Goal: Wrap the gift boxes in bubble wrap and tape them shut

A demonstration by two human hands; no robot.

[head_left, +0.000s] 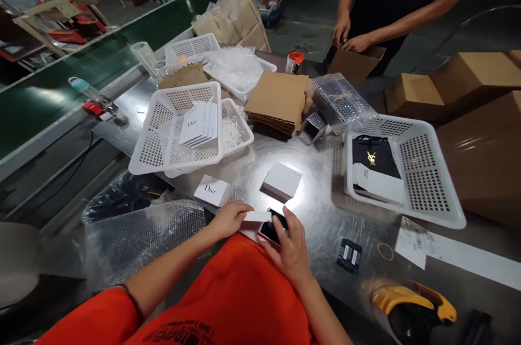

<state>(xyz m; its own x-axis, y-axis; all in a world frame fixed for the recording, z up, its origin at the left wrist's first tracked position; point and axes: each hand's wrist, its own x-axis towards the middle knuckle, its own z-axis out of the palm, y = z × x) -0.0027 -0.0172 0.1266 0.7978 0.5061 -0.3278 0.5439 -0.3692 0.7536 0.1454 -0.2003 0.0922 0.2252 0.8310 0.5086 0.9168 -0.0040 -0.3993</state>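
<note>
My left hand (230, 219) grips the left end of a small white box (256, 218) at the table's near edge. My right hand (290, 247) holds the box's dark open part (272, 230), fingers curled around it. Just beyond them a white lid or box (281, 181) lies on the shiny table. A white "Dior" box (211, 191) lies to the left of it.
A white basket (163, 144) with white cards stands at left; another basket (427, 182) with a black bag at right. Flat cardboard pieces (279, 98), bubble wrap (138, 236), a yellow tape dispenser (411, 301). Another person's hands (350, 38) work on a carton across the table.
</note>
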